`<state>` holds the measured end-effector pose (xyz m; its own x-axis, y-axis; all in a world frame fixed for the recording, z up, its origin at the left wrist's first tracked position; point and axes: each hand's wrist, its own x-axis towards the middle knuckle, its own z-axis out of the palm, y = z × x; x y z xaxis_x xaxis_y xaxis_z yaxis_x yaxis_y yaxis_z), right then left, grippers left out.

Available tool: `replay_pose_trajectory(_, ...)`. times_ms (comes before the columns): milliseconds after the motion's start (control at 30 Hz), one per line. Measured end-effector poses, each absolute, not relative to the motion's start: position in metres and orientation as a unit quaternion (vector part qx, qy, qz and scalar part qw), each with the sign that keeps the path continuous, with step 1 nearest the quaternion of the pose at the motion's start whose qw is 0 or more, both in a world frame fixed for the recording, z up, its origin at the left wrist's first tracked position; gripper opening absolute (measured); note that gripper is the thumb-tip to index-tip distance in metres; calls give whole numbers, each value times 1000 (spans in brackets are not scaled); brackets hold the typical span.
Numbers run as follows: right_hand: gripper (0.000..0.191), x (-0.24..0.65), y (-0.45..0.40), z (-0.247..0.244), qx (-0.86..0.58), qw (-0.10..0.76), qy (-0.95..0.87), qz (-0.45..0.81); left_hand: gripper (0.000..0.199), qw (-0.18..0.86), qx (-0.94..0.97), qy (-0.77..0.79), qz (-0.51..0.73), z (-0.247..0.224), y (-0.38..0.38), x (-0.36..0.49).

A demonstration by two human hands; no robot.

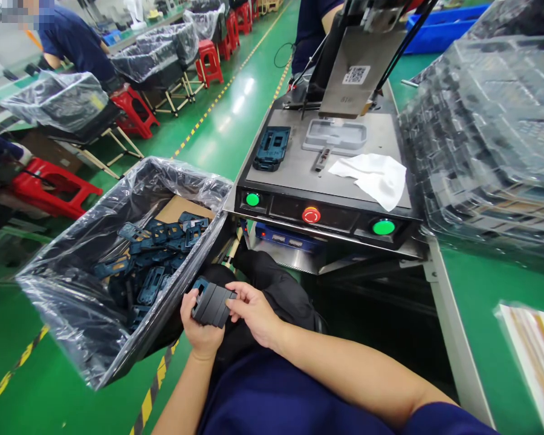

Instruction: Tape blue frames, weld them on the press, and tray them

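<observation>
Over my lap, my left hand (200, 329) grips a dark plastic housing (213, 304) with a ridged grey-black face and a blue-green edge at its far left. The fingers of my right hand (252, 309) pinch the right side of the same housing. To the left, a bin lined with clear plastic (68, 296) holds several loose blue-green plastic housings (152, 284) and a piece of cardboard (181, 209). Another blue-green housing (272, 148) lies on the left of the machine's metal plate (294, 175), beside a grey fixture (335, 135).
The machine head (356, 72) hangs above the fixture. A white cloth (374, 175) lies on the plate. Along the front are green buttons (252, 199) and a red stop button (310, 215). Clear trays (494, 133) are stacked at right. A co-worker (75, 42) sits at far left near red stools (133, 112).
</observation>
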<state>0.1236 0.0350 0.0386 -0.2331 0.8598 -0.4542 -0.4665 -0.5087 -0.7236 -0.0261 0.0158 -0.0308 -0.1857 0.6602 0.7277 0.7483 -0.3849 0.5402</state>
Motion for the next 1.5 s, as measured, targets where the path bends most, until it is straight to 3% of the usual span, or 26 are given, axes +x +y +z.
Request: replay_pose_trajectory(1500, 35, 124, 34, 36, -433, 443, -227, 751, 84, 24, -642, -553, -530, -30, 15, -26)
